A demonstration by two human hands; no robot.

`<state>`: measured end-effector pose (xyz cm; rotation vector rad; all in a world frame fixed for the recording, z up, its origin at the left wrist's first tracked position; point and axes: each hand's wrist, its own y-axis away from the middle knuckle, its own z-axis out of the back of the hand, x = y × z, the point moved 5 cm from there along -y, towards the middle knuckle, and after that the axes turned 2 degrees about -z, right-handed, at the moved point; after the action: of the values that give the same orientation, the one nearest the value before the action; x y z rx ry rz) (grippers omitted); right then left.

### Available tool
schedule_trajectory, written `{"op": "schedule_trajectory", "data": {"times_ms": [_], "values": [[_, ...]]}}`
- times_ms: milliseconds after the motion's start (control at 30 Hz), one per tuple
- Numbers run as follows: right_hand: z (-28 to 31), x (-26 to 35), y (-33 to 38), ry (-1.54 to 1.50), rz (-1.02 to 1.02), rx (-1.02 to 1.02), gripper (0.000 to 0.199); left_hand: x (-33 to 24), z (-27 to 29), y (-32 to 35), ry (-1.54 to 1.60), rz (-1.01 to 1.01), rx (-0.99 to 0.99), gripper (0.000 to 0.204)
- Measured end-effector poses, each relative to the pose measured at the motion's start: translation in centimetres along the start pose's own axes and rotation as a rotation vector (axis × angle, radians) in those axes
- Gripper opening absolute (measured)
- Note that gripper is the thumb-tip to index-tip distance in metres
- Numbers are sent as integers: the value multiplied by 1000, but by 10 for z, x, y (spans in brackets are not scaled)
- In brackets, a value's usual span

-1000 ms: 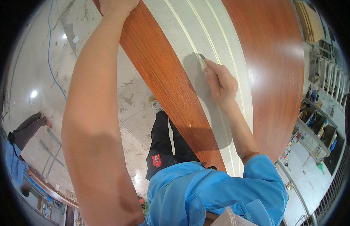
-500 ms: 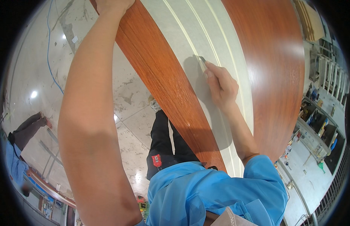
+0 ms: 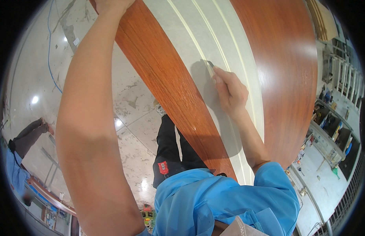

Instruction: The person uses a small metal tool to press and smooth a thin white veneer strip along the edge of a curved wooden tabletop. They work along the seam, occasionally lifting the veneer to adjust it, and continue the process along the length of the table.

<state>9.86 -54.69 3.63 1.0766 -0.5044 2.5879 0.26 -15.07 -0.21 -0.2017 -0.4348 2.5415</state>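
In front of me lies a large panel with a reddish-brown wood-grain strip [image 3: 170,78] on its left, a pale grey band [image 3: 202,35] beside it and a broader brown face [image 3: 284,74] to the right. Thin cream lines run lengthwise along the grey band. My right hand [image 3: 232,92] is closed, pinching a small dark, flat tool [image 3: 210,63], perhaps a blade. Its tip meets the leftmost cream line. My left hand [image 3: 114,4] is at the panel's far left edge. The top of the picture cuts it off, and its fingers are hidden.
To the right stand a grey workbench [image 3: 324,188] and a rack of tools [image 3: 335,129]. Wooden boards [image 3: 322,21] lean at the far right. A blue cable [image 3: 50,59] crosses the stained tiled floor [image 3: 131,94]. Another person [image 3: 19,161] is at the left rim.
My left arm and hand have shifted slightly left. The right hand and its tool have scarcely moved, remaining at the same cream line.
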Motion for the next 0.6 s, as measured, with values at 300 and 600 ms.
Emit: {"op": "schedule_trajectory", "data": {"times_ms": [300, 600], "values": [[6, 1, 10, 32, 6, 10, 28, 0, 0, 0, -5, -5, 2, 59], [10, 2, 18, 35, 25, 20, 31, 2, -4, -1, -4, -9, -11, 59]]}}
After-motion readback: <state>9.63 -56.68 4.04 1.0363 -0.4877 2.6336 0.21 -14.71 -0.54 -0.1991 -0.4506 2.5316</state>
